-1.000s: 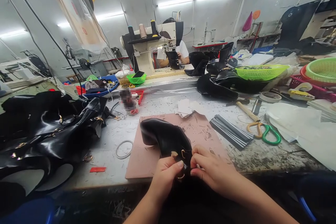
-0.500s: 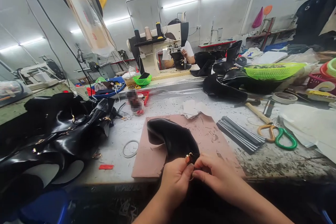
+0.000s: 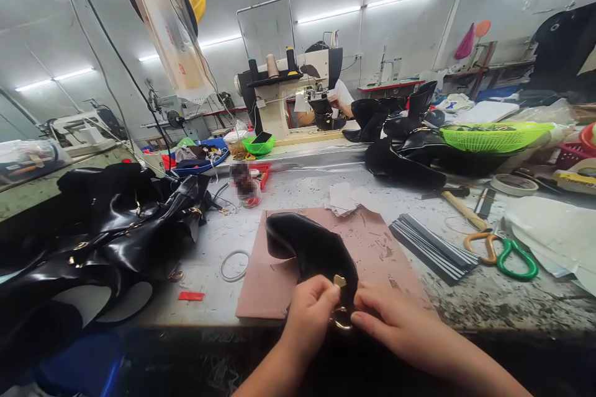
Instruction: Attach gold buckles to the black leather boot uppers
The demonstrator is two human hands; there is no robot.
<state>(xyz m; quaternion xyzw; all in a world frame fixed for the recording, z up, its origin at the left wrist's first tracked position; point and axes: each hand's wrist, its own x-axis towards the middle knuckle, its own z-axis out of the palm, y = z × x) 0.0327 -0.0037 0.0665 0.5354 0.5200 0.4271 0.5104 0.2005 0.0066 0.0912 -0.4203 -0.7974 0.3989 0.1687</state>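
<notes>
A black leather boot upper [image 3: 316, 245] lies over the pink board [image 3: 261, 291], its lower part hanging past the table's front edge. My left hand [image 3: 313, 310] pinches the gold-coloured metal fitting [image 3: 340, 281] on it between thumb and fingers. Just below the fitting shows a gold ring [image 3: 343, 325]. My right hand [image 3: 391, 322] is closed at the boot upper's right edge, thumb and forefinger pressed together beside the ring. Whether it grips the ring, a strap or the leather edge is hidden.
Shiny black uppers [image 3: 125, 236] are heaped at left. To the right lie grey-white strips [image 3: 433, 248], scissors [image 3: 516, 258] and a hammer [image 3: 465, 211]. A sewing machine [image 3: 274, 99] stands behind, with a co-worker's hand [image 3: 342, 105] at it. White paper pieces [image 3: 344, 198] touch the board's back edge.
My hands have moved slightly apart, and more of the gold fitting and ring now shows between them. The whole view has shifted a little.
</notes>
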